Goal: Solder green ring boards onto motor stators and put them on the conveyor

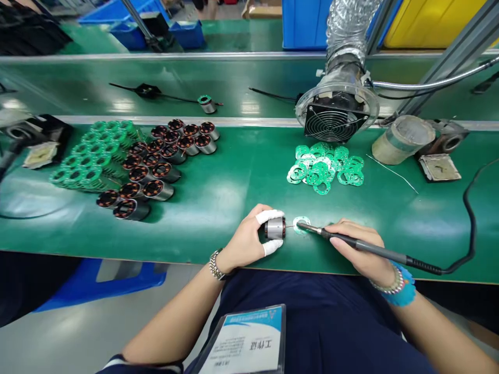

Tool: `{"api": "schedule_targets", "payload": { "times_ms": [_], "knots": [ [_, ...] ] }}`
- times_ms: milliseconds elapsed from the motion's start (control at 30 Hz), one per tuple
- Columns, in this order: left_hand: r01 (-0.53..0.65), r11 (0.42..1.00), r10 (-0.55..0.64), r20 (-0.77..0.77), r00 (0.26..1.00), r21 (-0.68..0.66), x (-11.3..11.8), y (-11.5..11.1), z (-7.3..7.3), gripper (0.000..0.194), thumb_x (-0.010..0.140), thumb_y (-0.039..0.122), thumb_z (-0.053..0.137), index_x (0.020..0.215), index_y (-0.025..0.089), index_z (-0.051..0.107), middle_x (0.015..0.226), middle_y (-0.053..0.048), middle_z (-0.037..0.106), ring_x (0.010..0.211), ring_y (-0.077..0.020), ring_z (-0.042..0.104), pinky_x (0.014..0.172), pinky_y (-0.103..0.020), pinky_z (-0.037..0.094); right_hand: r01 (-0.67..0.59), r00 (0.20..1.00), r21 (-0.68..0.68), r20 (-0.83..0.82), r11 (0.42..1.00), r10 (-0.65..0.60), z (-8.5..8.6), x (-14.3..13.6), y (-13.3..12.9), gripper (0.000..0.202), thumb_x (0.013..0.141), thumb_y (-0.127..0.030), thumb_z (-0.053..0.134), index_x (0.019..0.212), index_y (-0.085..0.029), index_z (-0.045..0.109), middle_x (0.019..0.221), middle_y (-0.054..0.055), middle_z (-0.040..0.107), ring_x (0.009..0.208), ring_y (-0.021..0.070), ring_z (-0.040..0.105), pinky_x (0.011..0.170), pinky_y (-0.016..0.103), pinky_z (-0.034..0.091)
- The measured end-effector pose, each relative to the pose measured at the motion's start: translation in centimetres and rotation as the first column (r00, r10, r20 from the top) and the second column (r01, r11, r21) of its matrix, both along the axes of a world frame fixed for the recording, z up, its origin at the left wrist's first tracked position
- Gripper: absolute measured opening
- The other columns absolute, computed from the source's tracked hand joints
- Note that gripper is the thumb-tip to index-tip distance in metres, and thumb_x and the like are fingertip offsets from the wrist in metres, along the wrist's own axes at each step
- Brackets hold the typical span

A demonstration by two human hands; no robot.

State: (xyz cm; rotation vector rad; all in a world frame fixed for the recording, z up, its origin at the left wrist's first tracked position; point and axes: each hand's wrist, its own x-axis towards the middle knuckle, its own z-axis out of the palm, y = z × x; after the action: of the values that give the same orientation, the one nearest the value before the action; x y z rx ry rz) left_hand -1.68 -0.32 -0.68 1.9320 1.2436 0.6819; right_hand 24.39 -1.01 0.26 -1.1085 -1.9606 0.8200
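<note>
My left hand (251, 234) grips a metal motor stator (275, 228) lying on its side, between thumb and a finger that wear white finger cots. A thin wire runs from the stator's right end to a ring-shaped circuit board (301, 225) flat on the green bench. In my right hand (358, 246) is a soldering iron (343, 240), held like a pen. Its tip rests at the ring board, pointing left. Whether the tip touches the board or only the wire end, I cannot make out.
Loose ring boards (322, 166) lie in a heap under a fume extractor fan (331, 122). At left stand bare stators (158, 189) beside rows of green-topped ones (93, 156). A round tub (403, 139) and soldering iron stand (442, 156) are at right, with the iron's cable (470, 223) looping nearer.
</note>
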Motion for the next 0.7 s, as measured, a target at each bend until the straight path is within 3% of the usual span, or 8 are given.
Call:
{"api": "schedule_targets", "payload": {
  "times_ms": [267, 700],
  "knots": [
    [-0.006, 1.000, 0.006, 0.005, 1.000, 0.016, -0.21, -0.08, -0.31, 0.047, 0.068, 0.015, 0.065, 0.113, 0.017, 0.051, 0.105, -0.008, 0.049, 0.095, -0.0189, 0.053, 0.084, -0.035, 0.046, -0.058, 0.998, -0.094, 0.032, 0.994, 0.061, -0.30, -0.14, 0.29, 0.016, 0.082, -0.020, 0.057, 0.095, -0.020, 0.067, 0.082, 0.003, 0.070, 0.074, 0.0157, 0.063, 0.071, 0.029, 0.049],
    [-0.016, 1.000, 0.015, 0.031, 0.999, 0.023, -0.35, -0.15, -0.64, 0.048, 0.069, 0.016, 0.065, 0.114, 0.018, 0.050, 0.105, -0.008, 0.049, 0.094, -0.0190, 0.053, 0.084, -0.037, 0.046, -0.085, 0.996, -0.083, 0.019, 0.993, 0.087, -0.47, -0.06, 0.43, 0.017, 0.082, -0.019, 0.057, 0.097, -0.020, 0.066, 0.082, 0.003, 0.069, 0.073, 0.0147, 0.063, 0.067, 0.028, 0.050]
  ]
}}
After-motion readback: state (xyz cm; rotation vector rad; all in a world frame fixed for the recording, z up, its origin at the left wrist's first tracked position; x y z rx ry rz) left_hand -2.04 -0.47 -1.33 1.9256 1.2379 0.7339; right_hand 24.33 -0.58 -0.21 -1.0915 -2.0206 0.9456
